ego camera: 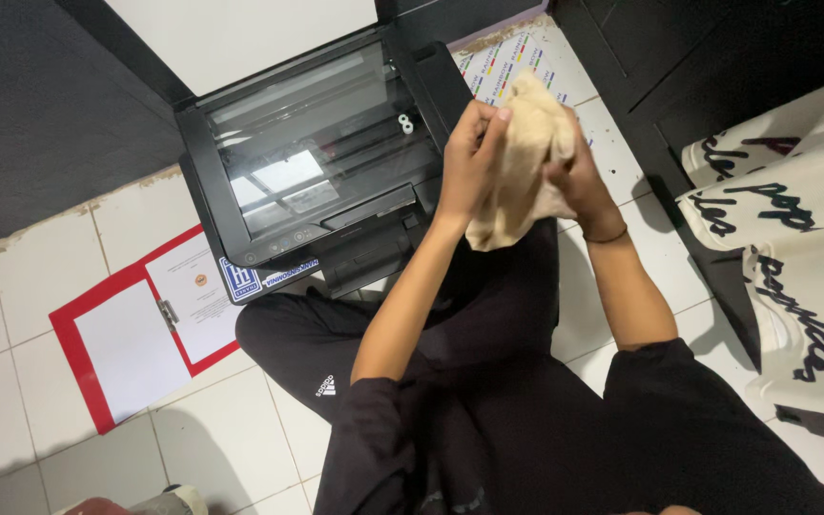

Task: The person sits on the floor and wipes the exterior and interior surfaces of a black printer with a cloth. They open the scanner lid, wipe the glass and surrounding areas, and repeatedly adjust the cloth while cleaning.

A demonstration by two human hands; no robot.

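I hold a crumpled beige cloth between both hands, raised in front of me. My left hand grips its left side with the fingers curled over the top. My right hand clutches the right side, partly hidden behind the fabric; a thin band circles that wrist. Just beyond the cloth sits a black flatbed printer on the floor, its lid up and the scanner glass exposed. I sit on the floor in black clothes, with one knee bent toward the printer.
A red folder with white papers lies open on the white tiled floor to the left. A sheet with colour stripes lies behind the printer. White fabric with dark lettering is piled at the right. Dark furniture stands at the back.
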